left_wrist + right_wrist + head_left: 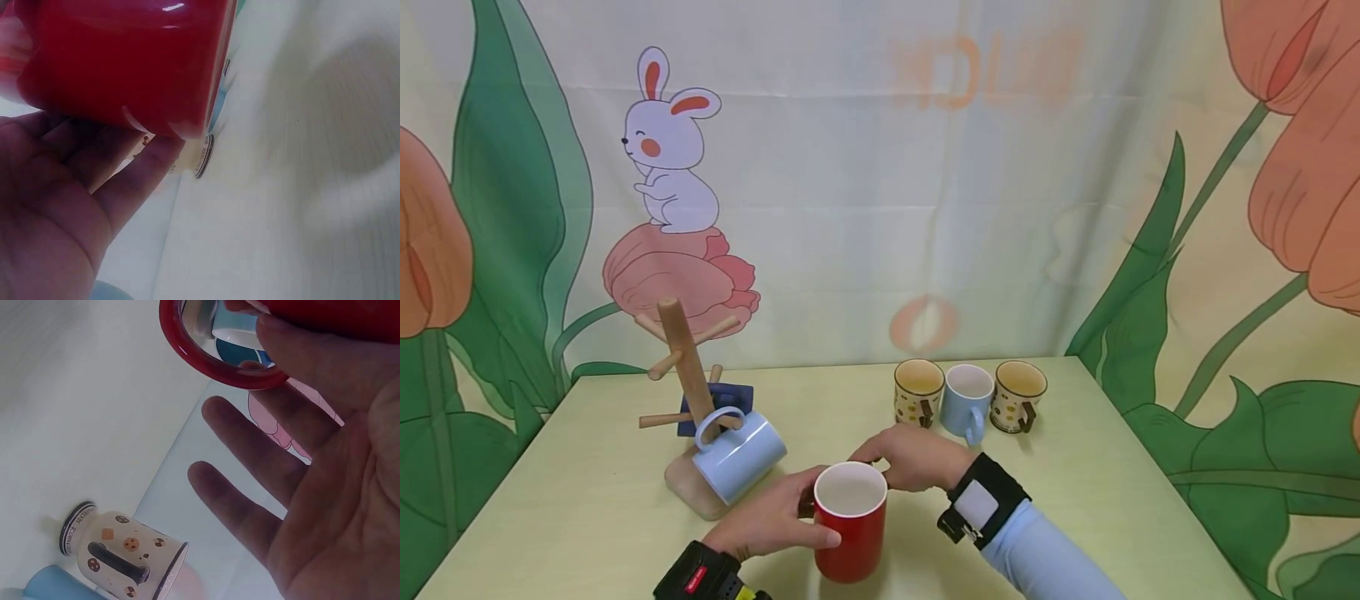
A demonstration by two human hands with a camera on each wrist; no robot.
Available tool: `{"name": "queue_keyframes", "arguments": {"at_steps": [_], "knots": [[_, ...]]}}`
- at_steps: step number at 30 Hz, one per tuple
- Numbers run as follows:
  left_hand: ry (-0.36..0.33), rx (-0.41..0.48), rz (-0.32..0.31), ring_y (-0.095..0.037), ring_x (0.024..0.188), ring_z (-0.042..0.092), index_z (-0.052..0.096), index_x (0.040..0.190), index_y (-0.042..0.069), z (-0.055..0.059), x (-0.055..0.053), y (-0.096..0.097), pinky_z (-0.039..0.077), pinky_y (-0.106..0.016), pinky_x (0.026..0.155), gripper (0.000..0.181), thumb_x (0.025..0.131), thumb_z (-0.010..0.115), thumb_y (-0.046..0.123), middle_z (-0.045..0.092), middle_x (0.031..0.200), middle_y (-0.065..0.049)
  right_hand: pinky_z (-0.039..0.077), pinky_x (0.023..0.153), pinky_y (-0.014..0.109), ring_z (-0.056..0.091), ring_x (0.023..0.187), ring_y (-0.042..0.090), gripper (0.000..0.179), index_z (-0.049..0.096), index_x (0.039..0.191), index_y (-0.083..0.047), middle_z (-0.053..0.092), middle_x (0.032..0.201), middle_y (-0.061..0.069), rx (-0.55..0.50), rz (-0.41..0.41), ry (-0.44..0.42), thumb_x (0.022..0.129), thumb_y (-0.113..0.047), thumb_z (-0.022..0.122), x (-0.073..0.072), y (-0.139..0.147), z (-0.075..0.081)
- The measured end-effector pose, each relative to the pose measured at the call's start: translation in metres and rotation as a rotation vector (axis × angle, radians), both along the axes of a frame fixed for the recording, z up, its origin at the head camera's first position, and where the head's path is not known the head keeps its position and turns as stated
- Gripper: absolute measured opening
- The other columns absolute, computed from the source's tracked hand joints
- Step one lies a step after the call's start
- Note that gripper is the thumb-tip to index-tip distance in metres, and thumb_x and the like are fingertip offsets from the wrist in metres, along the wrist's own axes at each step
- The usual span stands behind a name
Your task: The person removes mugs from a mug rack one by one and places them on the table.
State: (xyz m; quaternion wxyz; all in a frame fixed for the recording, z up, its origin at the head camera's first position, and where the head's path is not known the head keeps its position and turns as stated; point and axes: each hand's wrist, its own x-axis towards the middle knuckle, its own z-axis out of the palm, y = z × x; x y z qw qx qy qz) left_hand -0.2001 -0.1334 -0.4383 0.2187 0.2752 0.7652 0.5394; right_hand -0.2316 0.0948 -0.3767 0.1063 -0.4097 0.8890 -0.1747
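Note:
A red mug (850,533) with a white inside is upright between my two hands, just above the table. My left hand (778,517) grips its side, thumb across the front and fingers behind; in the left wrist view those fingers (134,181) lie along the mug's wall near its base. From the far side, my right hand (917,457) holds it by thumb and index finger near the red handle (219,372). The other right-hand fingers (240,503) stand spread, off the mug. In the head view the handle is hidden.
On the left, a wooden mug tree (681,358) carries a light blue mug (741,458) hanging tilted, with a dark blue object (730,396) behind. Two patterned mugs (917,392) flank another light blue mug (966,400) at the table's (1120,500) back right. A printed curtain (865,167) hangs behind.

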Motion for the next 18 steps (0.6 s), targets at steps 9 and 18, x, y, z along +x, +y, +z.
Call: {"name": "queue_keyframes", "arguments": {"at_steps": [9, 18], "knots": [[-0.102, 0.092, -0.043, -0.026, 0.110, 0.058, 0.036, 0.133, 0.005, -0.008, -0.004, -0.005, 0.047, -0.053, 0.098, 0.064, 0.082, 0.073, 0.018, 0.059, 0.126, -0.017, 0.055, 0.079, 0.025, 0.062, 0.083, 0.003, 0.017, 0.077, 0.100, -0.019, 0.076, 0.096, -0.004, 0.053, 0.030, -0.010, 0.084, -0.015, 0.073, 0.000, -0.003, -0.003], [-0.216, 0.093, -0.063, -0.030, 0.110, 0.057, 0.034, 0.138, 0.004, -0.006, -0.001, -0.003, 0.050, -0.052, 0.095, 0.065, 0.085, 0.070, 0.014, 0.057, 0.127, -0.019, 0.054, 0.066, 0.018, 0.060, 0.073, 0.002, 0.014, 0.079, 0.093, -0.018, 0.077, 0.086, -0.005, 0.070, -0.006, -0.082, 0.081, -0.014, 0.075, -0.001, -0.001, -0.014]]}}
